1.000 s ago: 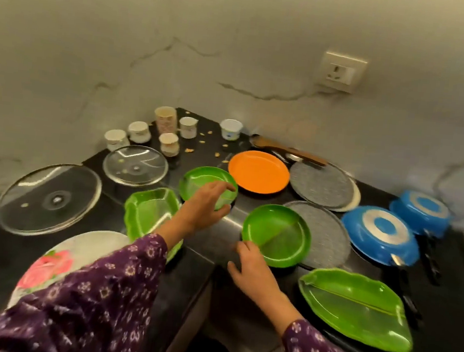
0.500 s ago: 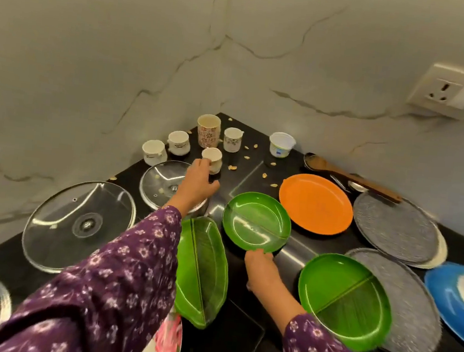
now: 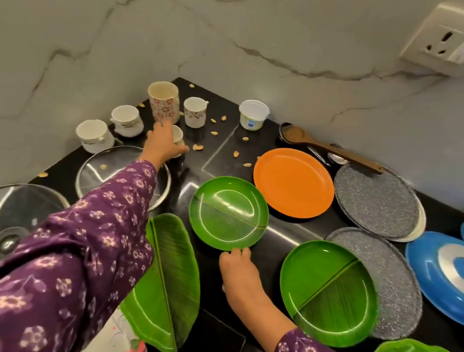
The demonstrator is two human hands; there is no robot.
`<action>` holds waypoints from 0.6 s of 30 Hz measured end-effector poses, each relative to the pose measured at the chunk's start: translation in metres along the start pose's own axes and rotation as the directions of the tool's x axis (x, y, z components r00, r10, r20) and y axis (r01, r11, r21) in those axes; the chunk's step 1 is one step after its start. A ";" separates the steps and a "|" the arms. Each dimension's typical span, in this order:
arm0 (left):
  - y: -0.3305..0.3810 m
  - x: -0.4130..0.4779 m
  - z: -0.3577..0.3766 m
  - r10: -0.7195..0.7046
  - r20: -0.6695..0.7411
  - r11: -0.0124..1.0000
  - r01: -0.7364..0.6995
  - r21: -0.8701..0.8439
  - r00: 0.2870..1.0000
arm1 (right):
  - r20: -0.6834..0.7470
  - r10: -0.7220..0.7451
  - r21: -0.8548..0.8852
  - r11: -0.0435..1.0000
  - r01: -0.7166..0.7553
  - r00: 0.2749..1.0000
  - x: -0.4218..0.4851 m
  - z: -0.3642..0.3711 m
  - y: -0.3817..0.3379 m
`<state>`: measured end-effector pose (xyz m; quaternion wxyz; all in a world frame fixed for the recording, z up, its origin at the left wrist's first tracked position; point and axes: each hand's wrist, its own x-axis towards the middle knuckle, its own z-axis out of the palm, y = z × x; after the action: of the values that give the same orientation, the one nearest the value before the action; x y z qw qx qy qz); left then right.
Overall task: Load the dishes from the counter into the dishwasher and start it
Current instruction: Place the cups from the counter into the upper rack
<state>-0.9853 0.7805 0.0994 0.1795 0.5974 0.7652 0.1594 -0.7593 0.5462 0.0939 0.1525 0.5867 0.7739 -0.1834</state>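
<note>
Crowded tabletop (image 3: 221, 160): left fingers (image 3: 181, 150) curl round a small cup (image 3: 178, 135), right fingers (image 3: 235, 253) touch a green plate (image 3: 228, 212). I might topple neighbouring cups (image 3: 164, 102).

A small white cup (image 3: 178, 136) stands upright on the surface (image 3: 221, 157) at 11 o'clock, held in your left hand (image 3: 161, 146). A round green plate (image 3: 228, 212) lies flat at centre, your right hand (image 3: 240, 274) touching its 6 o'clock rim; an orange plate (image 3: 293, 182) lies at its 1 o'clock.
</note>
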 end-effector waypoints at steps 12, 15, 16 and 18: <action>0.041 -0.049 -0.035 0.189 -0.283 0.949 -0.249 -0.192 0.940 | -0.058 -0.009 0.062 0.998 0.013 0.998 -0.007 0.003 0.005; 0.065 -0.091 -0.044 0.234 -0.285 0.915 -0.309 -0.260 0.930 | -0.085 -0.026 0.085 0.996 0.033 0.996 -0.012 0.005 0.006; 0.075 -0.107 -0.043 0.256 -0.286 0.903 -0.334 -0.269 0.923 | -0.090 -0.034 0.093 0.995 0.043 0.995 -0.014 0.006 0.007; 0.094 -0.137 -0.041 0.323 -0.268 0.877 -0.393 -0.275 0.908 | -0.085 -0.053 0.138 0.988 0.065 0.995 -0.015 0.005 0.015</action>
<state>-0.8930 0.6681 0.1901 0.1587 0.6709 0.6190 0.3763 -0.7409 0.5349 0.0942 0.0735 0.5799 0.7816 -0.2180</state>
